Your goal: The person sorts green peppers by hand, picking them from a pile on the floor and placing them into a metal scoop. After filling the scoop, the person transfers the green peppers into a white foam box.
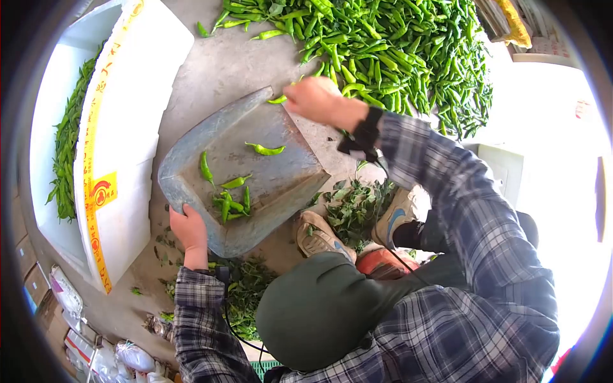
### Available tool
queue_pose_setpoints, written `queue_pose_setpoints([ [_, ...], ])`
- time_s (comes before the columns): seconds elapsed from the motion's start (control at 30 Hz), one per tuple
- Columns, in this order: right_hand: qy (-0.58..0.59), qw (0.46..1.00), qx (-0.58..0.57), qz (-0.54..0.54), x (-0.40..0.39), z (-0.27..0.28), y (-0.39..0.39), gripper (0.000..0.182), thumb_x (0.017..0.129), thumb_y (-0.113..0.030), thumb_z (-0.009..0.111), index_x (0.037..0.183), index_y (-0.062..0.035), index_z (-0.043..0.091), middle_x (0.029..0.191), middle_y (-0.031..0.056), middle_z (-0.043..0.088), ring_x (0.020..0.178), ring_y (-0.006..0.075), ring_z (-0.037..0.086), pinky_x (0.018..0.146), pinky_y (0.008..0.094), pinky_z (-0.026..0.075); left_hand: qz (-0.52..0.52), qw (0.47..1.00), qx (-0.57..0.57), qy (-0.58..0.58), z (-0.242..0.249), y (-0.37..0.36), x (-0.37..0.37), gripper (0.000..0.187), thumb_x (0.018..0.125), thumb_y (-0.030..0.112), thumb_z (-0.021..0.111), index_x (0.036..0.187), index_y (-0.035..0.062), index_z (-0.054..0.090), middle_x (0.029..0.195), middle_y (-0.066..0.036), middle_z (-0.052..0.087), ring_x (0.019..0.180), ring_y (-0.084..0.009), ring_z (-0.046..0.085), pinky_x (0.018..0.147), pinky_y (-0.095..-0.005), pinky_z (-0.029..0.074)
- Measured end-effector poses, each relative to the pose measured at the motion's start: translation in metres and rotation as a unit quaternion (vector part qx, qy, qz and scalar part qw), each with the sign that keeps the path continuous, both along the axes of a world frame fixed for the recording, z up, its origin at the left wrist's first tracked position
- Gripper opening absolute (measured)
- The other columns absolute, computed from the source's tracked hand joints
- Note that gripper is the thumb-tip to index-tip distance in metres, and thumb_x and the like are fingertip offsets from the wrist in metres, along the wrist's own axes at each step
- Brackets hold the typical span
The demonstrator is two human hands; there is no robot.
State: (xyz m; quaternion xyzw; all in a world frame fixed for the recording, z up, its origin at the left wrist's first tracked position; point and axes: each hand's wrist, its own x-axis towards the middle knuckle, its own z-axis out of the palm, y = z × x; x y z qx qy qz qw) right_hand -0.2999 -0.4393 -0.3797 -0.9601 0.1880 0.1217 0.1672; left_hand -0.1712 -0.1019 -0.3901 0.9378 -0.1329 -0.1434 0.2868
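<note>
Leaves (pixel 246 297) lie loose on the floor (pixel 220 57) at the near left, with more between the person's shoes (pixel 322 239). Just beyond, the left hand (pixel 189 231) is closed on the near-left rim of a grey scoop (pixel 185 150). In the scoop, a small cluster of green peppers (pixel 228 204) sits toward the near end, and a few single ones are spread farther up its bed. On the left is a white foam box (pixel 137 96) with yellow tape; slim green peppers (pixel 67 150) show inside. At the scoop's far corner, the right hand (pixel 316 99) is blurred, fingers curled, one pepper (pixel 278 100) at the fingertips; whether it's gripped, I cannot tell. Farthest, a big pepper pile (pixel 396 51) covers the floor.
</note>
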Motion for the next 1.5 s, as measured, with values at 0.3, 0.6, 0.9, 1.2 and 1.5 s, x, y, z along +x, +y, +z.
queue_pose_setpoints([
  [0.3,-0.058,0.996,-0.032,-0.059,-0.015,-0.022,-0.011,0.027,0.069,-0.025,0.054,0.086,-0.0039,0.054,0.083,0.0159,0.058,0.078,0.0326,0.058,0.067,0.0404,0.049,-0.008,1.000,-0.011,-0.018,-0.002,0.001,0.001,0.033,0.081,0.010,0.046,0.108,-0.0088,0.048,0.097,-0.025,0.057,0.088,-0.0379,0.056,0.077,-0.0399,0.043],
  [0.6,-0.102,0.917,0.171,-0.345,-0.140,-0.041,-0.022,0.031,0.068,-0.031,0.059,0.079,-0.0019,0.060,0.077,0.0182,0.061,0.073,0.0326,0.060,0.067,0.0381,0.047,-0.016,0.998,0.044,-0.033,-0.003,0.001,0.002,0.033,0.080,0.010,0.048,0.108,-0.0071,0.049,0.097,-0.025,0.058,0.089,-0.0376,0.056,0.077,-0.0402,0.042],
  [0.9,-0.031,0.948,-0.008,-0.316,-0.102,-0.024,0.000,0.030,0.075,-0.034,0.057,0.075,-0.0036,0.061,0.077,0.0173,0.062,0.073,0.0303,0.062,0.065,0.0388,0.050,-0.023,0.998,0.043,-0.047,0.000,0.003,0.000,0.031,0.080,0.007,0.049,0.107,-0.0071,0.049,0.098,-0.024,0.058,0.090,-0.0376,0.055,0.079,-0.0394,0.042],
  [1.2,-0.007,0.972,0.065,-0.227,-0.108,-0.044,-0.014,0.028,0.067,-0.023,0.057,0.083,0.0001,0.059,0.082,0.0202,0.060,0.078,0.0357,0.059,0.070,0.0405,0.047,-0.015,0.999,0.033,-0.028,-0.003,0.002,0.001,0.030,0.081,0.011,0.047,0.105,-0.0071,0.050,0.096,-0.025,0.058,0.088,-0.0376,0.056,0.076,-0.0402,0.042],
  [1.5,-0.037,0.903,0.269,-0.333,-0.136,-0.015,-0.043,0.026,0.069,-0.012,0.061,0.092,0.0000,0.059,0.063,0.0104,0.060,0.045,0.0155,0.058,0.046,0.0283,0.047,-0.032,0.998,0.028,-0.042,-0.009,0.006,0.005,0.028,0.080,0.010,0.048,0.103,-0.0063,0.051,0.092,-0.024,0.059,0.085,-0.0381,0.057,0.074,-0.0402,0.043],
])
